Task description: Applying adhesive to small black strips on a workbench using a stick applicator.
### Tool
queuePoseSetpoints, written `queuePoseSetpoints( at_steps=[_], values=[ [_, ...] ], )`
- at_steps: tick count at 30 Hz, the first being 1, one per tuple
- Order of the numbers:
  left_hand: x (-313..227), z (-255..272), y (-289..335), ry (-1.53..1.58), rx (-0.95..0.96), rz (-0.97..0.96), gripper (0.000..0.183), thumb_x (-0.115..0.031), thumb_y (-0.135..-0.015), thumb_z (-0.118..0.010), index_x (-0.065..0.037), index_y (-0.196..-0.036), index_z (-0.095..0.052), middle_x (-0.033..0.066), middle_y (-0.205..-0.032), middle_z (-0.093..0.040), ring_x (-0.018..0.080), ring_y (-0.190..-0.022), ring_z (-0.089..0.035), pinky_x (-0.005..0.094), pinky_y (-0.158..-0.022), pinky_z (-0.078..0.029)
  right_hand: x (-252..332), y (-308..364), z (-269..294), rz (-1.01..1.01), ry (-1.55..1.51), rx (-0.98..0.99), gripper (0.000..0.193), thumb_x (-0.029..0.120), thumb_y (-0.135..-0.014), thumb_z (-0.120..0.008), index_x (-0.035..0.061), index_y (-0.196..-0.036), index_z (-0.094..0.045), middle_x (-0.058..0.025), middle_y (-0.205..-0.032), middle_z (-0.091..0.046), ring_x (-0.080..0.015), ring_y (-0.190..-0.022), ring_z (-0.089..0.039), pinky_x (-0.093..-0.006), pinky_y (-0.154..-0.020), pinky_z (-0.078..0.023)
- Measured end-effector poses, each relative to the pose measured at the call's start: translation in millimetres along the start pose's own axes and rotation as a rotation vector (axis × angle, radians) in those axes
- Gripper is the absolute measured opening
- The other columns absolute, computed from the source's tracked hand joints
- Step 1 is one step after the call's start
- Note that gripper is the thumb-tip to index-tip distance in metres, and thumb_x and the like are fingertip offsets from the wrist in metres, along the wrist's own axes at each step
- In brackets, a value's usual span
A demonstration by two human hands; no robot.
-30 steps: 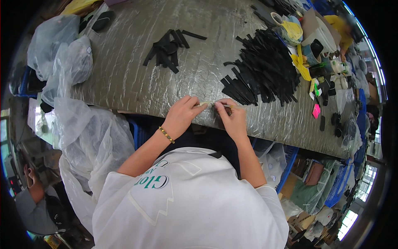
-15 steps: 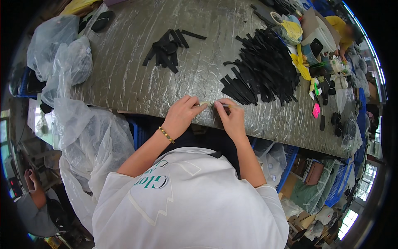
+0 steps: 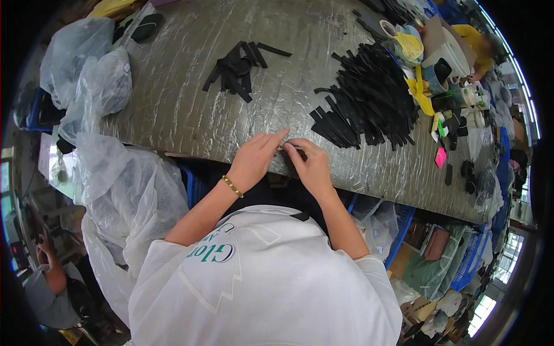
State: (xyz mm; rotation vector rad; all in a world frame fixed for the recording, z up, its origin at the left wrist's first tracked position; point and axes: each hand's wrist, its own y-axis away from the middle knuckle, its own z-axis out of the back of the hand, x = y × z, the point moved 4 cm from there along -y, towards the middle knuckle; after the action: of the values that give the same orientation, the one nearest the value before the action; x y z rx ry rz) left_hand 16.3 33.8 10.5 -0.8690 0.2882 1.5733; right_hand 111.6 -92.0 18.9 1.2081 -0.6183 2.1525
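Note:
Over the near edge of the table my left hand (image 3: 254,155) and my right hand (image 3: 311,166) meet with fingertips almost touching. The left hand's index finger is stretched forward, while its thumb side is pinched around something small that the fingers hide. Thumb and fingers of the right hand close on a thin, pale, stick-like piece (image 3: 300,148), too small to name. Beyond the hands lies a small heap of black strips (image 3: 235,68). A much larger pile of black strips (image 3: 375,98) spreads to the right of them.
Tape rolls, yellow ties (image 3: 420,92), a blue cup (image 3: 434,75) and pink tags (image 3: 440,157) crowd the table's right side. Clear plastic bags (image 3: 124,184) hang at the left edge. Blue crates (image 3: 399,233) stand below the table. A person in yellow (image 3: 470,43) is at the far right.
My right hand has moved left, closing the gap to my left hand. The left index finger has stretched forward, and the pale strip seen between the hands is now mostly hidden.

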Motion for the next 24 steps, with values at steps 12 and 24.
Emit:
queuePoseSetpoints(
  at_steps=[12, 24],
  values=[
    [-3.5, 6.6, -2.3, 0.049, -0.011, -0.018, 0.042, 0.002, -0.085, -0.063, -0.006, -0.126, -0.058, 0.0126, -0.102, -0.065, 0.0335, -0.098, -0.060, 0.0419, -0.085, -0.050, -6.5, -5.2, 13.5, 0.294, 0.346, 0.101, 0.028, 0.000, -0.083, -0.066, 0.0043, -0.109, -0.059, -0.0113, -0.115, -0.055, -0.0331, -0.108, -0.055, -0.0419, -0.088, -0.042],
    [27.7, 62.0, 1.3, 0.075, -0.304, 0.046, 0.015, 0.003, -0.086, -0.068, -0.002, -0.100, -0.066, 0.0118, -0.103, -0.069, 0.0295, -0.095, -0.065, 0.0368, -0.083, -0.052, 6.5, 4.5, 7.8, 0.414, 0.351, 0.024, 0.026, 0.015, -0.088, -0.068, 0.0055, -0.112, -0.064, -0.0094, -0.115, -0.060, -0.0296, -0.101, -0.057, -0.0420, -0.085, -0.044]
  ],
)
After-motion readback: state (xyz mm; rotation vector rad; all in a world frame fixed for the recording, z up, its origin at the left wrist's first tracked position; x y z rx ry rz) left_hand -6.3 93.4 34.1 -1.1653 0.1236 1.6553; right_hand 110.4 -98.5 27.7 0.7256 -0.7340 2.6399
